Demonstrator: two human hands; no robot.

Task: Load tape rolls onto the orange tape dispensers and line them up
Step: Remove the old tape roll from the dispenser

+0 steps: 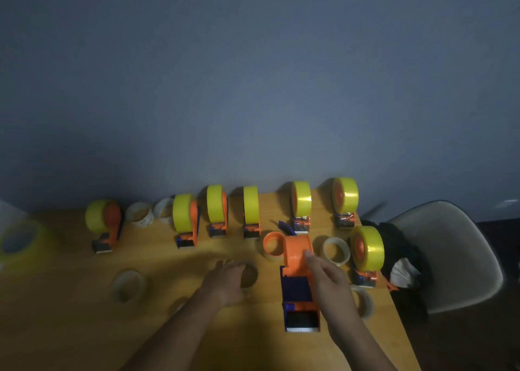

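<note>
An empty orange and blue tape dispenser lies on the wooden table with its cutter end towards me. My right hand grips its orange hub from the right, thumb on top. My left hand reaches over a brownish tape roll and its fingers curl on the roll's near rim. Several loaded dispensers with yellow rolls stand in a row along the table's far edge. One more loaded dispenser stands to the right of my right hand.
Pale empty tape cores lie scattered: one at the left front, two behind the row, one beside the dispenser, one under my right wrist. A blurred yellow roll sits far left. A white chair holding dark cloth stands right.
</note>
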